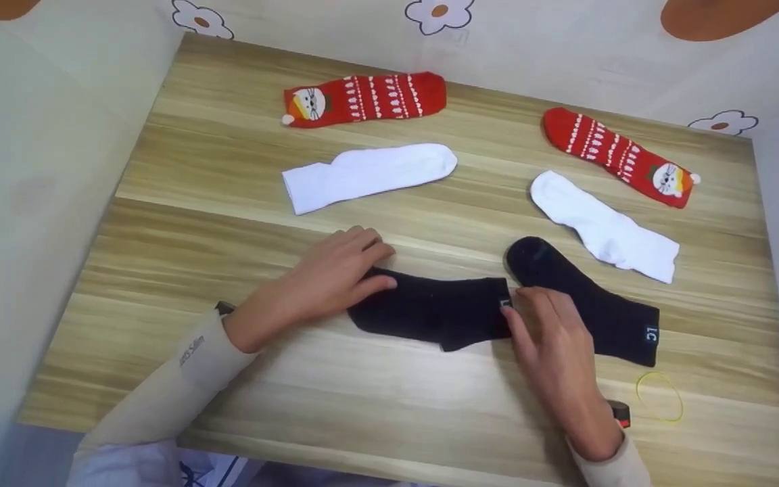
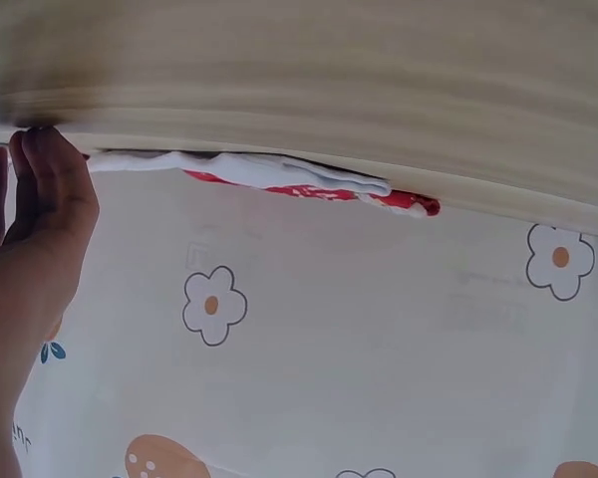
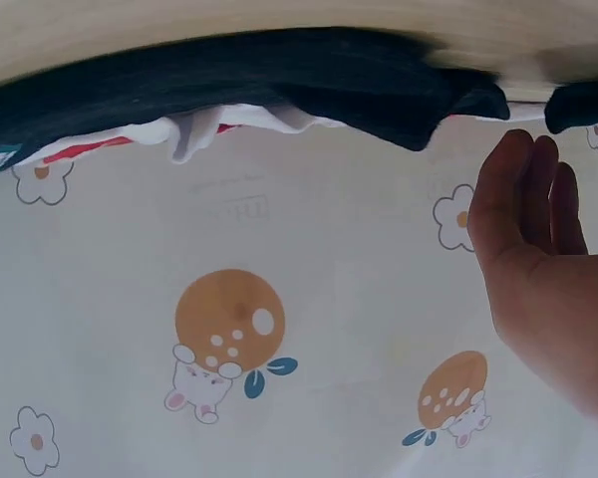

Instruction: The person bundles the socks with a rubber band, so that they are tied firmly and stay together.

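A black sock (image 1: pixel 430 308) lies flat in front of me, toe to the left and cuff to the right. My left hand (image 1: pixel 328 274) touches the toe end, its thumb over the sock and its fingers just beyond the edge. At the cuff, my right hand (image 1: pixel 558 338) has its thumb against the small label and its fingers beside the edge. The right wrist view shows those fingers, nearly straight, at the end of the dark fabric. Another black sock (image 1: pixel 582 297) with a light label lies slanted, partly behind the right hand.
Two white socks, a left one (image 1: pixel 369 176) and a right one (image 1: pixel 606 226), lie farther back. Behind them are two red patterned socks, left (image 1: pixel 369 100) and right (image 1: pixel 619 155). A yellow rubber band (image 1: pixel 660 396) lies near the right edge of the wooden table (image 1: pixel 335 419). Walls border the table.
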Demonstrator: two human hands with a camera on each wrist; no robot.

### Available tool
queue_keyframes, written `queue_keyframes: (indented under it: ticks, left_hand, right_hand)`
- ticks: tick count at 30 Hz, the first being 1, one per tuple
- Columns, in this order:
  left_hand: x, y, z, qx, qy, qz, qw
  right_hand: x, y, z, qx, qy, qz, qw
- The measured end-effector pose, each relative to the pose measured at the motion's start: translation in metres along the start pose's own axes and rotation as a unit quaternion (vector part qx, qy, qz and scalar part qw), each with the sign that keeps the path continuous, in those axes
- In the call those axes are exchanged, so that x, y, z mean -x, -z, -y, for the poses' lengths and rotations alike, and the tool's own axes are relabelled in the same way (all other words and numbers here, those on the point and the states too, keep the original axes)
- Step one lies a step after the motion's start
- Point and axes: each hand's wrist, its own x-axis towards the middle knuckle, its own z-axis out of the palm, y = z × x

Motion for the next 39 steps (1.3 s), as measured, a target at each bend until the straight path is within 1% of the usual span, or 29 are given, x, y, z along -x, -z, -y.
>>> queue_keyframes:
  ticks: [3, 8, 15, 18, 22, 26, 32, 36, 39]
  left_hand:
    - [-0.011, -0.003, -0.003, 0.002, -0.018, -0.004, 0.9998]
    - [-0.031, -0.004, -0.011, 0.019, -0.048, -0.007, 0.9986]
    - [-0.05, -0.006, -0.016, 0.031, -0.06, 0.004, 0.9977]
    - [-0.057, -0.008, -0.018, 0.045, -0.065, 0.008, 0.9968]
    - [-0.065, -0.011, -0.021, 0.06, -0.076, 0.014, 0.9952]
    - [-0.069, -0.013, -0.022, 0.071, -0.084, 0.02, 0.9937]
    - [-0.076, -0.013, -0.023, 0.108, -0.087, 0.028, 0.9899]
    - [-0.084, -0.015, -0.025, 0.112, -0.094, 0.025, 0.9889]
    - [-0.089, -0.016, -0.027, 0.113, -0.1, 0.03, 0.9881]
  right_hand:
    - [0.001, 0.003, -0.003, -0.012, -0.02, -0.006, 1.0]
    - [0.001, 0.01, -0.009, -0.015, -0.054, -0.006, 0.998]
    - [0.0, 0.022, -0.019, -0.021, -0.106, -0.008, 0.994]
    - [0.001, 0.026, -0.022, -0.021, -0.125, -0.007, 0.992]
    - [0.003, 0.03, -0.026, -0.023, -0.14, -0.01, 0.99]
    - [0.003, 0.029, -0.03, -0.023, -0.148, -0.013, 0.989]
    - [0.002, 0.029, -0.037, -0.016, -0.168, -0.023, 0.985]
    - [0.004, 0.033, -0.043, -0.009, -0.187, -0.029, 0.982]
    - [0.005, 0.036, -0.047, -0.008, -0.195, -0.037, 0.98]
